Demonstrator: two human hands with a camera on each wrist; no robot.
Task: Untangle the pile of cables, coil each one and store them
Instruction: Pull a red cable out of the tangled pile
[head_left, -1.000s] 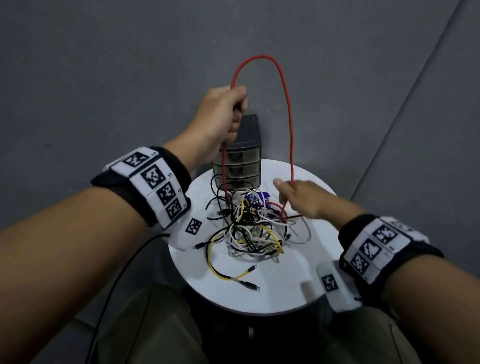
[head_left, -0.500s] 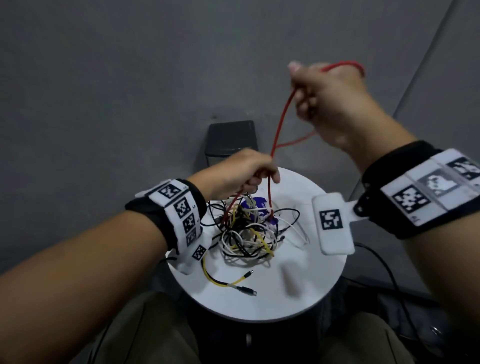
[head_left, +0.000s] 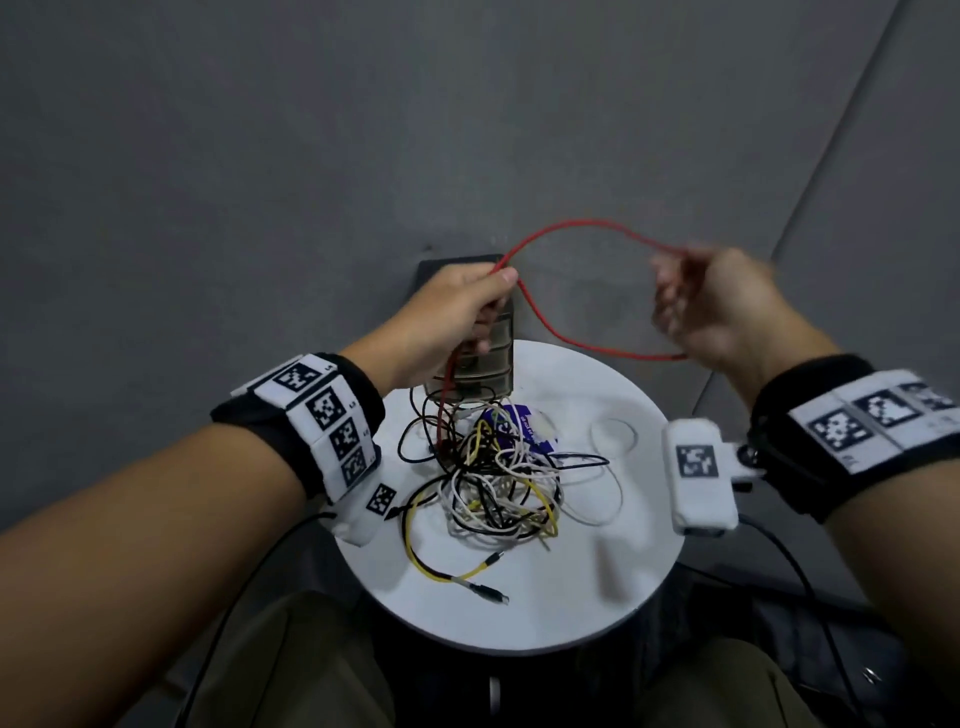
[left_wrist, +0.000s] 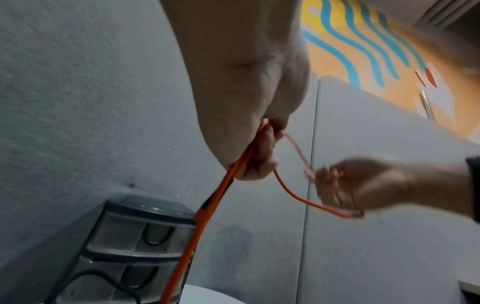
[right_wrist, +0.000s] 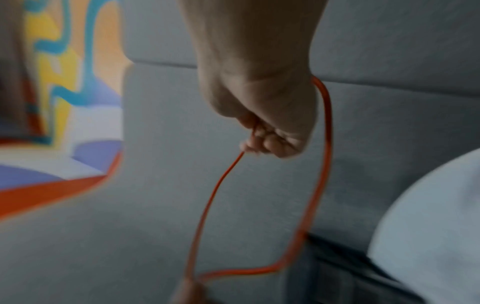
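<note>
A red cable (head_left: 587, 228) arcs in the air between my two hands, above the back of the round white table (head_left: 597, 587). My left hand (head_left: 457, 312) grips the red cable (left_wrist: 228, 179) in a fist in front of the drawer unit (head_left: 480, 364); a strand drops from it into the tangle of black, white and yellow cables (head_left: 498, 483). To the right, raised and blurred, my right hand (head_left: 711, 306) holds the other part of the red cable (right_wrist: 324, 144), with a loop hanging below it.
The small grey drawer unit (left_wrist: 140, 240) stands at the table's back edge against a grey wall, with black cable coiled in its drawers. A purple and white packet (head_left: 524, 426) lies under the tangle. A yellow cable end (head_left: 467, 577) trails toward the front edge.
My left hand has risen from the pile up in front of the drawer unit. My right hand has come down from high up to the left hand's level, forming a red loop between them.
</note>
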